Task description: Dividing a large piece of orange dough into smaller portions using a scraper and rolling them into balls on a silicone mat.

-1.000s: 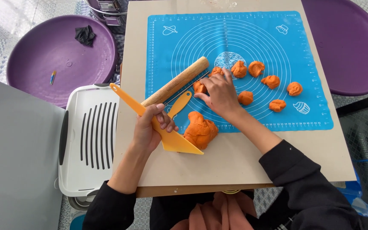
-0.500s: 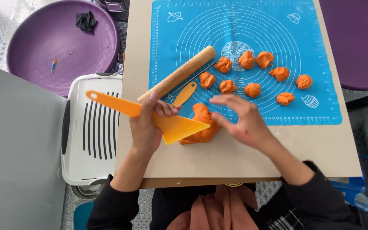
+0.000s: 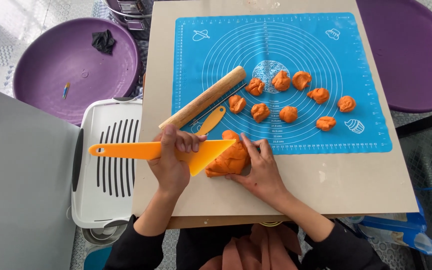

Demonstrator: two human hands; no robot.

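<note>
Far left of frame I see a purple round tray (image 3: 71,65) w/ a black scrap on it, and below it a white slotted crate (image 3: 107,165). Lower centre-left, my left hand (image 3: 172,159) is closed round a yellow-orange plastic scraper (image 3: 161,150), blade pointing right, tip over the big orange dough lump (image 3: 230,157). Above that hand lie a wooden rolling pin (image 3: 203,97), tilted, and a small orange tool (image 3: 211,120) just beside it. My right hand (image 3: 260,167) rests on the lump's right side, fingers curled against it, at the blue mat's (image 3: 286,35) lower edge. Centre-right on the mat sit 9 small dough pieces (image 3: 289,114).
</note>
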